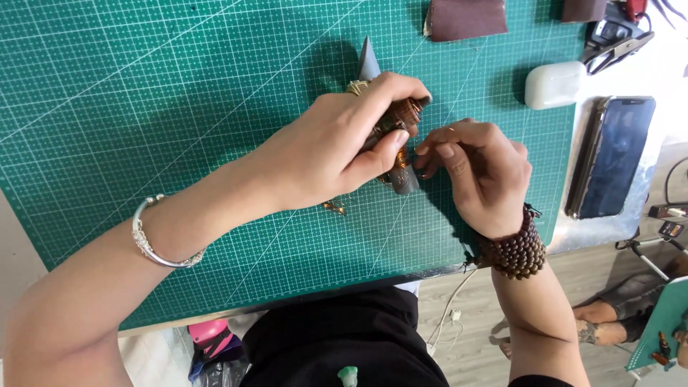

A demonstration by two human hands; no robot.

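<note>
Green cutting mat (143, 107) with a white grid covers most of the bench, its near edge running just above the person's lap. Two brown leather pieces lie at the mat's far edge: a larger one (466, 18) and a smaller one (584, 8) off to its right.

Left hand (337, 154), silver bangle (154, 240) on the wrist, is closed around a small knife (394, 125) near the middle of the mat. Fingers curl over the handle, thumb pressed along its side. Handle looks brown and wrapped in coppery thread; a brass-coloured collar shows at the top and the grey blade tip (368, 61) pokes out beyond the knuckles, pointing away from the person.

Right hand (480, 172), with a dark wooden bead bracelet (516, 251) at the wrist, sits just beside the left, fingertips pinched together at the lower end of the handle. Whatever is pinched is too fine to make out.

Dark smartphone (613, 158) lies face up off the mat's right edge on a silvery surface. White earbud case (554, 84) rests at the mat's right border, near the phone. Black-handled tool (616, 39) sits beyond it, in the far right corner. Small brass-coloured fitting (334, 208) lies on the mat just below the left hand.
</note>
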